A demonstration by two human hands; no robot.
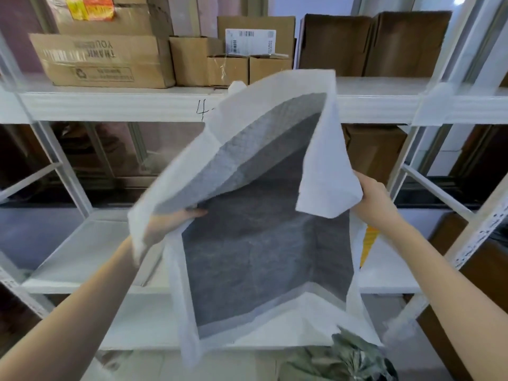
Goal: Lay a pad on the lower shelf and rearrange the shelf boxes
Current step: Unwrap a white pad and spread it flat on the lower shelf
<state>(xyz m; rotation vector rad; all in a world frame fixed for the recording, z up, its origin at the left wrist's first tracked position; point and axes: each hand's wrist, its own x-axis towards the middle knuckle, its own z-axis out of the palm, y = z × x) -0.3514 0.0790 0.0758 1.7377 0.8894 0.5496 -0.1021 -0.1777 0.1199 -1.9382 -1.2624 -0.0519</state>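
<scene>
A grey pad with a white border [264,243] hangs partly unfolded in the air in front of the white lower shelf [82,259]. My left hand [176,220] grips its left edge, partly hidden behind the white border. My right hand [376,202] holds its right edge, where a white corner folds over. Several cardboard boxes stand on the upper shelf [110,101]: a wide flat one [101,60] at left, small ones [228,68] in the middle, two tall dark ones [373,45] at right.
White shelf uprights [428,149] and diagonal braces [66,166] frame the bay. A brown box [376,149] sits behind the pad at right. A green crumpled item [343,361] lies at the bottom. Something yellow [369,240] peeks out beside the pad.
</scene>
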